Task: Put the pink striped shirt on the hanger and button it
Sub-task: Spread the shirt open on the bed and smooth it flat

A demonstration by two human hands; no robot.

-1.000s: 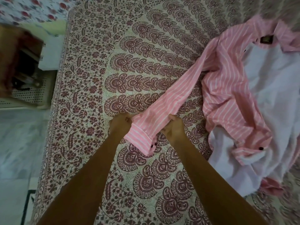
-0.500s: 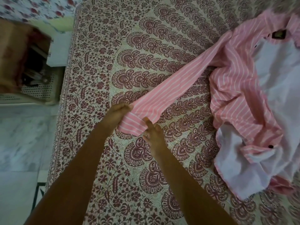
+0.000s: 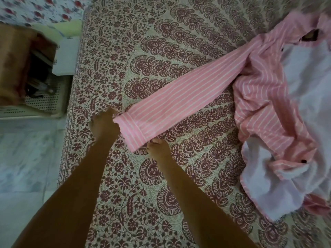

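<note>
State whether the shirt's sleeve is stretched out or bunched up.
Stretched out: the sleeve lies flat and straight on the bedspread.

The bed (image 3: 161,194) with its maroon-printed spread bears 1 pink striped shirt (image 3: 259,108), sleeve (image 3: 179,97) stretched flat.

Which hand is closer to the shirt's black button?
Right. The right hand pinches the cuff's lower corner, left of the button; the left hand grips the cuff farther left.
</note>
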